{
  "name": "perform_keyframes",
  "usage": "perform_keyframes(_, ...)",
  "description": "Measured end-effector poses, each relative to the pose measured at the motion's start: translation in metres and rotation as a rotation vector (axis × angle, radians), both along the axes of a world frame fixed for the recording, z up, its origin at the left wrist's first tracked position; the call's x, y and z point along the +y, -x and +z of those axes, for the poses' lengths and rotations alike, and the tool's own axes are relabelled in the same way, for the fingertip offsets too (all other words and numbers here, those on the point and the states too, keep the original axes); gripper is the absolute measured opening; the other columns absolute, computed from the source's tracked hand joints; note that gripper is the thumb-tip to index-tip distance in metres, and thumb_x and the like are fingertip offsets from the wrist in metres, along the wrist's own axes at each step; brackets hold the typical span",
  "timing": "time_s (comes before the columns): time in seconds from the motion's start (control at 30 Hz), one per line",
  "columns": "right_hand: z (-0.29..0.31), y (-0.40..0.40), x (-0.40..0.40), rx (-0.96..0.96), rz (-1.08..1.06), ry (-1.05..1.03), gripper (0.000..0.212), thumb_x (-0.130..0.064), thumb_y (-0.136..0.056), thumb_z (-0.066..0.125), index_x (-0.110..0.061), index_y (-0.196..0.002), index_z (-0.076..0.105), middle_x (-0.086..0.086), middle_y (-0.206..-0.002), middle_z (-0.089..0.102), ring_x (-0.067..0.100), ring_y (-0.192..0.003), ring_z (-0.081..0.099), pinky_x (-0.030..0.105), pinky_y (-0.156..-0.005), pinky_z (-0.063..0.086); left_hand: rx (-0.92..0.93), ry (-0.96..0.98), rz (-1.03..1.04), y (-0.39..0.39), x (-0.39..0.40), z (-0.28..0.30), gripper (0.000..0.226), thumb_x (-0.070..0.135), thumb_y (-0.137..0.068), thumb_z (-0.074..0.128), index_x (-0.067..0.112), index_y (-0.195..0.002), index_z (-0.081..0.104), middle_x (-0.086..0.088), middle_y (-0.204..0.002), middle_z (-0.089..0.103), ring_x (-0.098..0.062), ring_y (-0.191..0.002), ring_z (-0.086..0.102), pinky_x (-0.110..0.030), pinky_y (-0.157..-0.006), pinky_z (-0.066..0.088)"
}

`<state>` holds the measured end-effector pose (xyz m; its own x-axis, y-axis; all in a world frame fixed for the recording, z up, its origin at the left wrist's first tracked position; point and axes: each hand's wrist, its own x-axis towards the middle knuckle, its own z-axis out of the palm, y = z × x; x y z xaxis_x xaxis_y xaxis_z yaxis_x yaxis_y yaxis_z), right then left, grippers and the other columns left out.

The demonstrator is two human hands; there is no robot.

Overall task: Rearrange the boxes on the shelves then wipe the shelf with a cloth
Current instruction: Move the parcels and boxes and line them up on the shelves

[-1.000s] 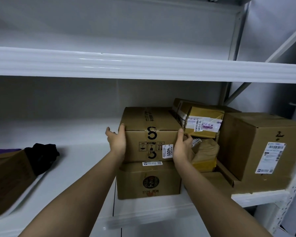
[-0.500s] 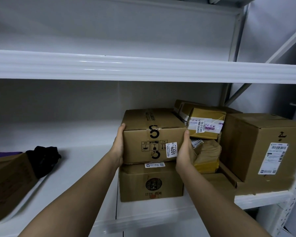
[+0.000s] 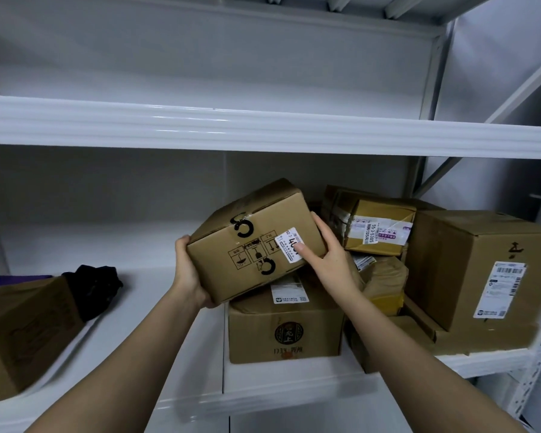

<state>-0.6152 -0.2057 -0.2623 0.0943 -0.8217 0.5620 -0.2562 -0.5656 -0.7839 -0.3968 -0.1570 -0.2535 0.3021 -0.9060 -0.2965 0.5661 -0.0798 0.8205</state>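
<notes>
While both hands hold it tilted in the air, a brown cardboard box with black handling symbols and a white label hangs above a second box standing on the white metal shelf. The left hand cups its lower left corner from beneath, fingers curled around the edge; the right hand presses its right end, thumb lying across the label. To the right, a taped parcel sits atop crumpled packages beside a large carton bearing a shipping label. At far left, a black cloth lies bunched on the shelf against another box.
</notes>
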Motion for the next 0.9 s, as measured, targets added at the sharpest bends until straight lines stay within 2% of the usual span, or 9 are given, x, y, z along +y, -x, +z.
perform_keyframes(0.1, 0.006, -0.002, 0.003, 0.067, 0.063, 0.039, 0.072, -0.028, -0.085, 0.071, -0.039, -0.145, 0.032, -0.018, -0.141, 0.042, 0.004, -0.130, 0.040, 0.035, -0.109, 0.037, 0.048, -0.022, 0.043, -0.014, 0.004, -0.003, 0.053, 0.070, -0.075, 0.039, 0.020, -0.079, 0.056, -0.009, -0.092, 0.062, -0.031, -0.092, 0.054, -0.048, -0.092, 0.041)
perform_keyframes(0.23, 0.007, -0.013, 0.004, 0.092, 0.073, 0.047, 0.072, -0.020, -0.085, 0.071, -0.035, -0.144, 0.033, -0.007, -0.149, 0.032, 0.003, -0.133, 0.031, 0.031, -0.110, 0.032, 0.085, -0.024, 0.068, -0.028, 0.011, -0.008, 0.051, 0.069, -0.072, 0.040, 0.021, -0.077, 0.054, -0.008, -0.089, 0.062, -0.032, -0.095, 0.055, -0.048, -0.093, 0.039)
perform_keyframes(0.3, 0.007, -0.024, 0.007, -0.022, 0.116, -0.065, 0.069, -0.022, -0.087, 0.068, -0.037, -0.144, 0.033, -0.004, -0.150, 0.033, 0.011, -0.135, 0.035, 0.037, -0.110, 0.036, 0.105, 0.000, 0.056, -0.031, 0.015, -0.012, 0.050, 0.068, -0.071, 0.041, 0.021, -0.077, 0.055, -0.008, -0.089, 0.063, -0.032, -0.096, 0.056, -0.049, -0.096, 0.038)
perform_keyframes(0.37, 0.010, -0.040, 0.012, -0.286, 0.253, -0.240, 0.059, -0.025, -0.090, 0.064, -0.041, -0.139, 0.036, -0.001, -0.144, 0.043, 0.017, -0.127, 0.047, 0.040, -0.103, 0.044, 0.106, 0.050, 0.034, -0.034, 0.017, -0.017, 0.048, 0.066, -0.070, 0.041, 0.022, -0.078, 0.058, -0.008, -0.092, 0.065, -0.033, -0.099, 0.057, -0.051, -0.097, 0.038)
perform_keyframes(0.43, 0.017, -0.053, 0.016, -0.490, 0.331, -0.324, 0.044, -0.027, -0.092, 0.060, -0.043, -0.129, 0.042, 0.002, -0.137, 0.049, 0.021, -0.121, 0.054, 0.045, -0.099, 0.048, 0.088, 0.103, 0.001, -0.037, 0.023, -0.020, 0.043, 0.060, -0.074, 0.039, 0.023, -0.080, 0.060, -0.008, -0.095, 0.065, -0.034, -0.100, 0.057, -0.052, -0.094, 0.039)
perform_keyframes(0.57, 0.032, -0.072, 0.023, -0.518, 0.288, -0.234, 0.034, -0.027, -0.096, 0.054, -0.037, -0.126, 0.043, 0.001, -0.128, 0.052, 0.018, -0.113, 0.057, 0.042, -0.092, 0.052, 0.043, 0.201, -0.022, -0.065, 0.030, -0.023, 0.026, 0.037, -0.087, 0.039, 0.025, -0.090, 0.062, -0.006, -0.104, 0.060, -0.028, -0.098, 0.057, -0.052, -0.083, 0.049)
perform_keyframes(0.67, 0.042, -0.084, 0.031, -0.509, 0.269, -0.201, 0.026, -0.033, -0.101, 0.041, -0.028, -0.126, 0.048, -0.001, -0.119, 0.057, 0.015, -0.105, 0.059, 0.040, -0.089, 0.051, -0.136, 0.126, -0.080, -0.086, 0.038, -0.015, 0.043, 0.020, -0.083, 0.039, 0.028, -0.118, 0.060, -0.009, -0.113, 0.057, -0.024, -0.089, 0.056, -0.036, -0.069, 0.053)
perform_keyframes(0.77, 0.048, -0.101, 0.039, -0.529, 0.261, -0.198, 0.032, -0.037, -0.103, 0.031, -0.024, -0.116, 0.058, -0.001, -0.106, 0.062, 0.014, -0.097, 0.060, 0.036, -0.084, 0.050, -0.376, 0.042, -0.067, -0.093, 0.047, -0.008, 0.039, 0.037, -0.085, 0.041, 0.022, -0.118, 0.055, -0.008, -0.102, 0.061, -0.021, -0.077, 0.058, -0.028, -0.060, 0.051)
perform_keyframes(0.9, 0.052, -0.129, 0.054, -0.571, 0.249, -0.201, 0.032, -0.033, -0.103, 0.033, -0.018, -0.107, 0.062, -0.002, -0.094, 0.063, 0.008, -0.084, 0.060, 0.020, -0.069, 0.048, -0.536, 0.006, -0.031, -0.100, 0.058, -0.014, 0.063, 0.073, -0.082, 0.036, 0.026, -0.120, 0.055, -0.004, -0.109, 0.067, -0.020, -0.097, 0.063, -0.035, -0.069, 0.054)
